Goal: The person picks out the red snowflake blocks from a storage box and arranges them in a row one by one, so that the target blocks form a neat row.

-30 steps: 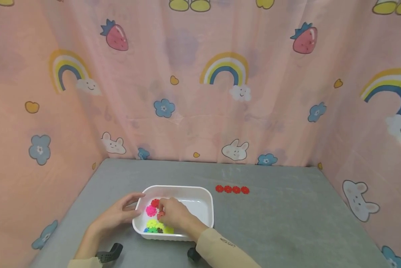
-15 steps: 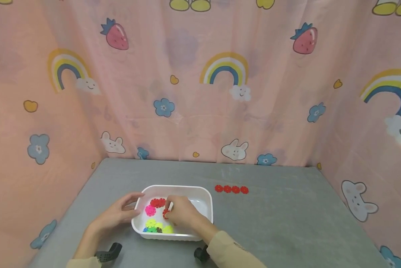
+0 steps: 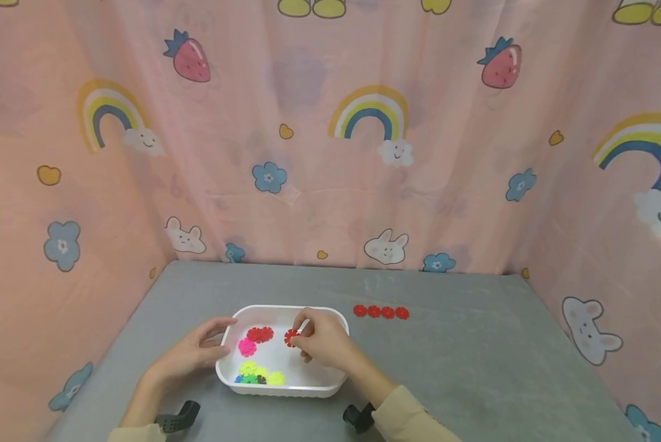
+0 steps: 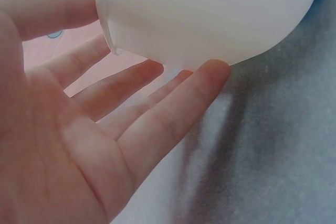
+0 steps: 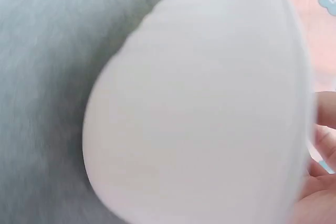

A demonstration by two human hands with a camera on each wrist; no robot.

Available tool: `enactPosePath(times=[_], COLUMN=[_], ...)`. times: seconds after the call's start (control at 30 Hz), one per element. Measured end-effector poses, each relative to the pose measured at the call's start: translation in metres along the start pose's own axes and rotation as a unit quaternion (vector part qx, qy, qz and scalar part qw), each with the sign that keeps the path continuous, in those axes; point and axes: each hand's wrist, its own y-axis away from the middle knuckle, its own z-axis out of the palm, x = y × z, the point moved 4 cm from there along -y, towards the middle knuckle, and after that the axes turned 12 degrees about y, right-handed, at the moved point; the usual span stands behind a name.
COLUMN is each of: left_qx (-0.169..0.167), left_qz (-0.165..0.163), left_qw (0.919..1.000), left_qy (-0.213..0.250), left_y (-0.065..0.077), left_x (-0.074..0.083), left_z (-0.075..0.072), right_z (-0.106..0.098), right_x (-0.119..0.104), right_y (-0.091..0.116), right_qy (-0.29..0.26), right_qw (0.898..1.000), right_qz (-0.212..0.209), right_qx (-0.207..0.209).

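A white plastic tray (image 3: 275,356) sits on the grey table. Its left end is touched by the fairly straight fingers of my left hand (image 3: 192,351); in the left wrist view the hand (image 4: 105,129) lies against the tray's outer wall (image 4: 205,19). Over the tray's right half, my right hand (image 3: 327,341) pinches a red flower-shaped disc (image 3: 290,338) between thumb and finger. Inside, at the left, lie red discs (image 3: 260,334) and a pink disc (image 3: 247,347). Yellow discs (image 3: 248,368) and a green disc (image 3: 250,380) lie nearer the front. In the right wrist view, the tray wall hides the fingertips.
Several red discs (image 3: 381,312) form a straight row on the table (image 3: 474,344), behind and right of the tray. A pink patterned curtain (image 3: 319,202) surrounds the table's back and sides. Black wrist devices (image 3: 180,417) show below both hands.
My right hand has moved right and slightly up with a red disc, away from the other discs in the tray. The left hand stays at the tray's end.
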Motion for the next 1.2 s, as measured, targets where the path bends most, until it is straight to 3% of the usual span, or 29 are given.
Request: enactPosePath(times=[0.3,0.5,0.8,1.2], left_qx=[-0.001,0.002,-0.001,0.002], left_qz=[-0.002,-0.006,-0.005,-0.006], left_qw=[1.0,1.0,1.0,0.9998], left_qy=[-0.004,-0.005,-0.005,-0.021], left_y=[0.001,0.002,0.001,0.004], left_x=[0.001,0.0,0.001,0.003], left_z=[0.001,0.001,0.0,0.0], right_z=[-0.032,-0.055,-0.083,-0.11], right_x=[0.019,0.036,0.069,0.105], right_y=[0.012,0.02,0.029,0.037], right_qy=[-0.062,-0.057,-0.042,0.002], right_qw=[0.997,0.998,0.998,1.0], right_qz=[-0.034,-0.028,0.019,-0.001], right_qx=[0.011,0.028,0.051,0.027])
